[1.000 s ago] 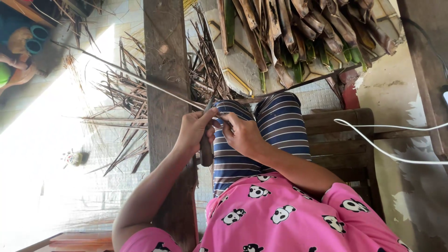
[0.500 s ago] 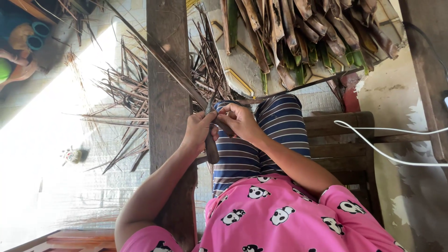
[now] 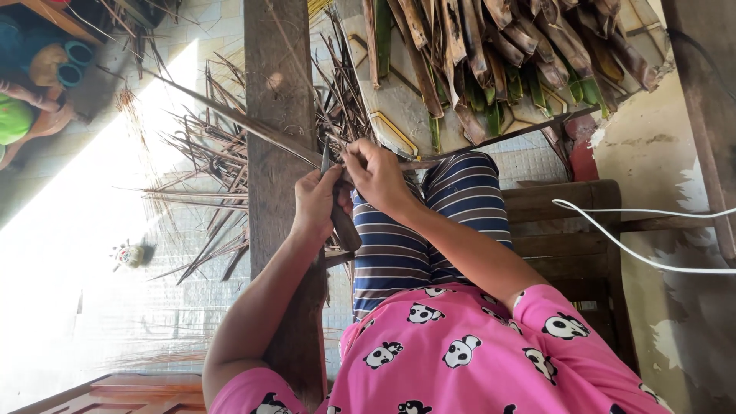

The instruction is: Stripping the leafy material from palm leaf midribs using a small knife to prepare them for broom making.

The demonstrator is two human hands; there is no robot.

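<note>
Palm-leaf strip [image 3: 230,121], long, thin and brown, runs slantwise from the upper left down to the two hands, which meet above the striped trousers [image 3: 429,230] of the seated person. In this single head view, the left hand [image 3: 318,203] is closed around a knife [image 3: 341,218]; its dark handle sticks out below the fist and the narrow blade points up toward the strip. The right hand [image 3: 379,176] has its fingers curled and pinched on the near end of the strip, just beside the blade. Behind the hands stands a wooden post [image 3: 280,77], and around its foot split leaf ribs [image 3: 207,161] lie scattered on the pale floor. Bundled palm leaves [image 3: 491,61], brown with green bases, lie above the knees. A white cable [image 3: 644,257] crosses the wooden bench [image 3: 567,207] at right.
</note>
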